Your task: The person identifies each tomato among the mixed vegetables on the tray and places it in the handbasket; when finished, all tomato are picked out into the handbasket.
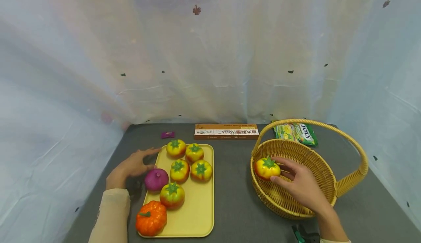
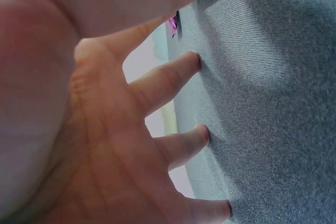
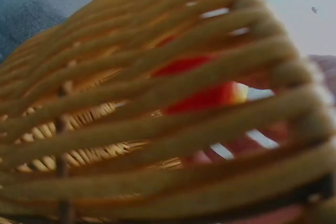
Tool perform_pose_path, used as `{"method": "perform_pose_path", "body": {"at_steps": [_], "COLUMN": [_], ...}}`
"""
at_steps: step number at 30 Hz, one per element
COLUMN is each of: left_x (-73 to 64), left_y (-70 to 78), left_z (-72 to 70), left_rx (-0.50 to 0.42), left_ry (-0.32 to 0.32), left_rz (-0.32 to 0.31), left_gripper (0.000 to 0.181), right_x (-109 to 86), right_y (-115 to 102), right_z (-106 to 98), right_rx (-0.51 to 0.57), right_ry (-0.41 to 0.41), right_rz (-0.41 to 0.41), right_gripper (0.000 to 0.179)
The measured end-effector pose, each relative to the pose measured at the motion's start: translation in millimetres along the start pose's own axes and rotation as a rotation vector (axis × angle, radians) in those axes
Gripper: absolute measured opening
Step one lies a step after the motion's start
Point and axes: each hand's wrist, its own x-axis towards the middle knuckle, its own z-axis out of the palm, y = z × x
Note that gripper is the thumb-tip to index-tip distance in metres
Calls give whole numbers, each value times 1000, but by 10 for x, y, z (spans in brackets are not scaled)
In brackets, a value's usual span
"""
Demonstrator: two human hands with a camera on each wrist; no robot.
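My right hand (image 1: 300,182) grips a yellow-red tomato (image 1: 268,168) with a green leafy top, inside the left side of a wicker basket (image 1: 323,162). Through the weave in the right wrist view, the red underside of this tomato (image 3: 197,95) shows in parts. My left hand (image 1: 134,164) is spread beside a pale yellow tray (image 1: 197,221), its fingertips resting on the grey tabletop (image 2: 273,129) in the left wrist view. Near its thumb lies a purple onion (image 1: 156,179). On the tray are several similar tomatoes (image 1: 172,195) and an orange pumpkin (image 1: 151,218) at the near left corner.
A pasta box (image 1: 226,132) lies along the back of the table, with a small purple packet (image 1: 167,135) to its left. Behind the basket is a green Fox's bag (image 1: 296,132). The basket's tall handle (image 1: 309,121) arches over it. A black-and-green object (image 1: 306,234) lies at the front edge.
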Motion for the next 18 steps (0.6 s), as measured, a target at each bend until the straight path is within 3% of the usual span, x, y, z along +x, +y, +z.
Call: {"method": "perform_pose_path", "body": {"at_steps": [6, 9, 14, 18], "left_x": [1, 1, 1, 2], "left_y": [5, 3, 1, -4], "left_z": [0, 5, 11, 10], "left_rx": [-1, -1, -1, -7], "left_ry": [1, 1, 2, 1], "left_rz": [-1, -6, -13, -21], "left_gripper": [70, 70, 70, 71], "right_x": [27, 11, -1, 55], "right_y": [82, 76, -30, -212], "right_z": [38, 39, 26, 101], "right_rx": [-84, -112, -170, -33], "right_ry": [-89, -91, 8, 8], "right_rz": [80, 84, -22, -127], "right_gripper": [55, 56, 60, 57]}}
